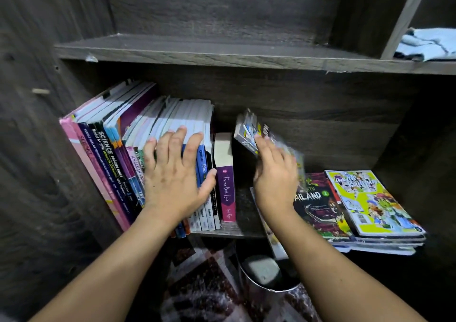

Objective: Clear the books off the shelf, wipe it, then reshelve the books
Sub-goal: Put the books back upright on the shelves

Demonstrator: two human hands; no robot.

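Dark wood-grain shelf (pixel 243 233) in front of me, with both bare forearms reaching in from the bottom of the view. My left grip (pixel 172 173) lies flat and open. Its fingers spread over the tops of the upright row of books (pixel 106 149) at the shelf's left end, and its thumb presses the purple-spined book (pixel 225 173) that ends the row. My right grip (pixel 274 176) is closed round a small comic (pixel 246 130), held tilted and blurred above the gap between that row and the flat stack of comics (pixel 370 205) on the right. A pale blue cloth (pixel 429 44) lies on the shelf above, far right.
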